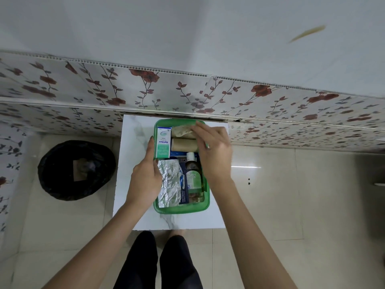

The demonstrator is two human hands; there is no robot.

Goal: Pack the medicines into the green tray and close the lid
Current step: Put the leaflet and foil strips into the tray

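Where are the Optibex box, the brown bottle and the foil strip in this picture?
Optibex box (163,145): head view, middle of its printed face.
Brown bottle (193,176): head view, on its green label.
Foil strip (169,182): head view, centre of the crinkled foil.

One head-worn wide-angle camera looked steeply down and forward onto the desk (135,155), close above it. The desk sat centre frame, the wall beyond it, the floor around. No second view.

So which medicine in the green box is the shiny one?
The crinkled silver foil pack, lying along the left side of the green tray by the left hand. The Optibex box and brown bottle aren't silvery.
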